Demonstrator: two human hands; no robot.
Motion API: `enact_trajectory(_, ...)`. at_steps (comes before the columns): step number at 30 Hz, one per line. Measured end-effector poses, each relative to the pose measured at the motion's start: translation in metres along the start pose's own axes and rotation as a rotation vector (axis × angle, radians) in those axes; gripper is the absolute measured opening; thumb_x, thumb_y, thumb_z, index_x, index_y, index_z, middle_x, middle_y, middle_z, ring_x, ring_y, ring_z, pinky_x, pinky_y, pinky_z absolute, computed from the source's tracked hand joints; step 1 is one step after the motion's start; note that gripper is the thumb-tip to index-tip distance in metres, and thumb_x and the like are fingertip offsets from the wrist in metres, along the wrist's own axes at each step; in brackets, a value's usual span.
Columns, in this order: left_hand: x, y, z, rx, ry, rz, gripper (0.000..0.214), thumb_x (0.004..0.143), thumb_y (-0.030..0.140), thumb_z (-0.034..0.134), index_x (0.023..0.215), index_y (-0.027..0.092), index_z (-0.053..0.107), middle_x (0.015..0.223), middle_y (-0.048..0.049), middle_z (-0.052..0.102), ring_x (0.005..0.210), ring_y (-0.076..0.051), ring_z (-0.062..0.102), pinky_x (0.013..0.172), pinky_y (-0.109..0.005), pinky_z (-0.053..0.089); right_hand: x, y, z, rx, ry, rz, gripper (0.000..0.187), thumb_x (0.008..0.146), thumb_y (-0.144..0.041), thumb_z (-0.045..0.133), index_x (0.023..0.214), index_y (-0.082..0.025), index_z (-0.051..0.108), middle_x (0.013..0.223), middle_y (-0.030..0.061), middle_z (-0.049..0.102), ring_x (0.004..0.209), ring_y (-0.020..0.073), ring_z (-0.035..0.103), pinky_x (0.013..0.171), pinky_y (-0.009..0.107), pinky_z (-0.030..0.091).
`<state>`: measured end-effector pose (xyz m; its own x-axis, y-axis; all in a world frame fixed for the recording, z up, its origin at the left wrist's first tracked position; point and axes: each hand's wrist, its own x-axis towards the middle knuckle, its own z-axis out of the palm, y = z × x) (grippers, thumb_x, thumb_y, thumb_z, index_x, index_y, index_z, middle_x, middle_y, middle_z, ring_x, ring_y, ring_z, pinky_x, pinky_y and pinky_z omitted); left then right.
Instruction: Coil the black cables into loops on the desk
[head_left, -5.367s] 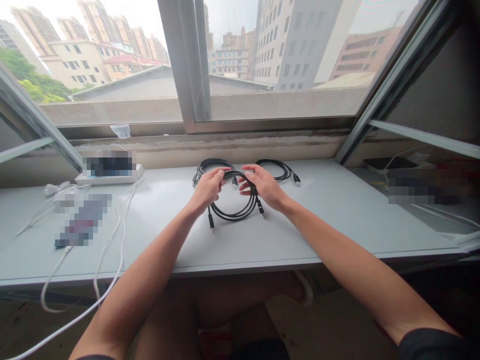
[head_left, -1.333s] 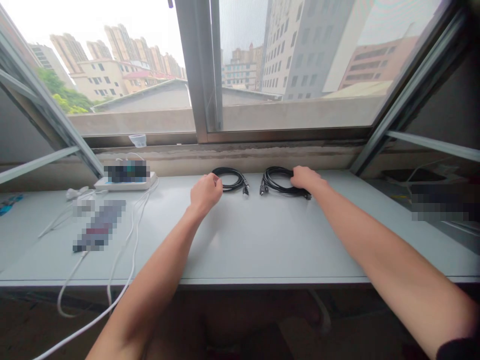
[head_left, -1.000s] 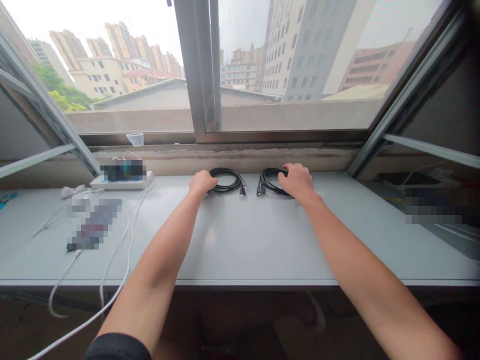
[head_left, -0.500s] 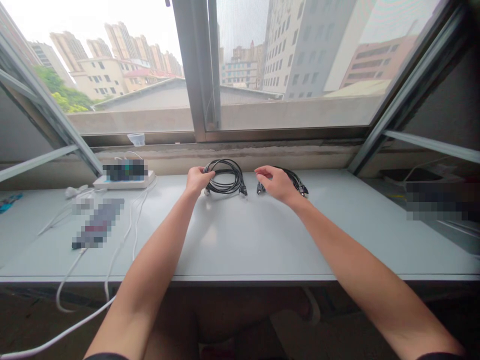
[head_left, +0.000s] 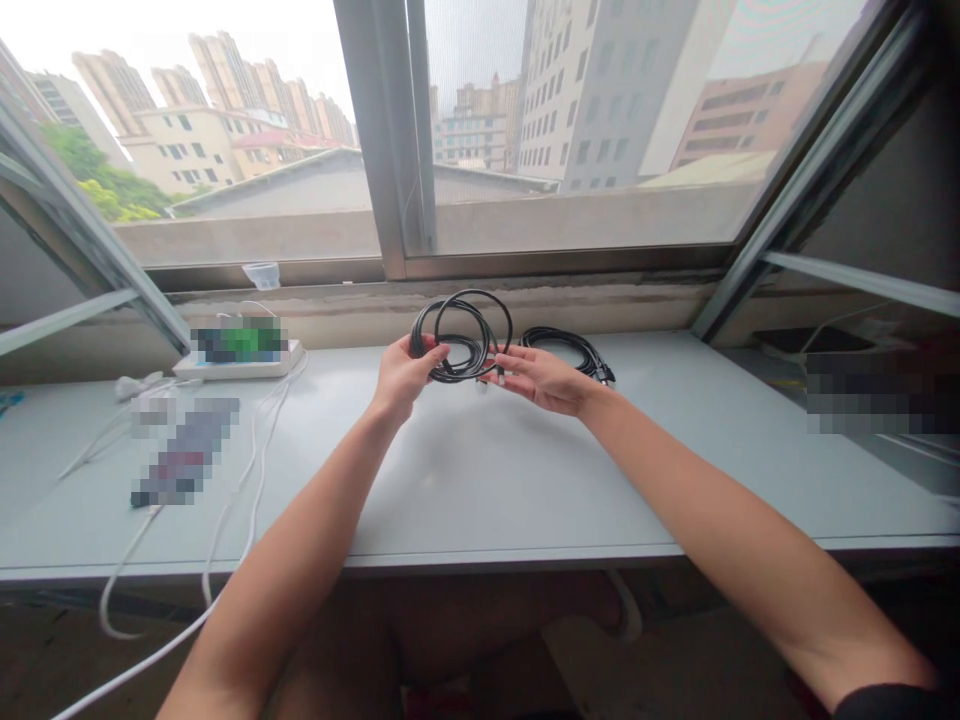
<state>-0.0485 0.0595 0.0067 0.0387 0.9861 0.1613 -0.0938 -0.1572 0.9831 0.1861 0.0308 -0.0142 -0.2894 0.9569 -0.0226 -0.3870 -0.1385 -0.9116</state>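
Note:
My left hand is closed on the left side of a coiled black cable, its thumb pressed over the loops. One loop stands out to the right, apart from the rest of the coil. My right hand pinches that loop near a plug end at the coil's right side. Lower loops sit close to the tabletop; whether they touch it I cannot tell. A second coiled black cable lies on the table behind my right hand, its plugs at the right end.
On the left of the white table are a power strip, white cords and a blurred-out dark object. A clear plastic cup sits on the window ledge. Metal frame bars slant at both sides.
My left hand has lifted and tilted the coil. My right hand has moved left from beside the second coil and taken hold of the first coil's right side, drawing one loop out.

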Motion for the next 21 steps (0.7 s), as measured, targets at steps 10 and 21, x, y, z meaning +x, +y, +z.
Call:
enact_trajectory(10, -0.022, -0.005, 0.023, -0.131, -0.186, -0.057, 0.051, 0.060, 0.042, 0.096, 0.088, 0.017, 0.062, 0.083, -0.0022, 0.070, 0.076, -0.015, 0.068, 0.077, -0.033, 0.056, -0.009, -0.004, 0.000, 0.001, -0.026, -0.047, 0.039, 0.064, -0.041, 0.100, 0.082, -0.019, 0.074, 0.081, -0.0013, 0.067, 0.070, 0.0089, 0.061, 0.065, 0.018, 0.057)
enact_trajectory(21, -0.031, -0.001, 0.034, -0.311, -0.159, -0.076, 0.064, 0.056, 0.039, 0.100, 0.102, 0.019, 0.060, 0.086, 0.0007, 0.068, 0.080, -0.014, 0.067, 0.082, -0.034, 0.056, -0.003, 0.006, 0.025, -0.168, 0.277, -0.333, 0.048, 0.070, -0.053, 0.092, 0.101, -0.020, 0.077, 0.062, -0.0062, 0.055, 0.051, 0.0094, 0.048, 0.058, 0.028, 0.056)
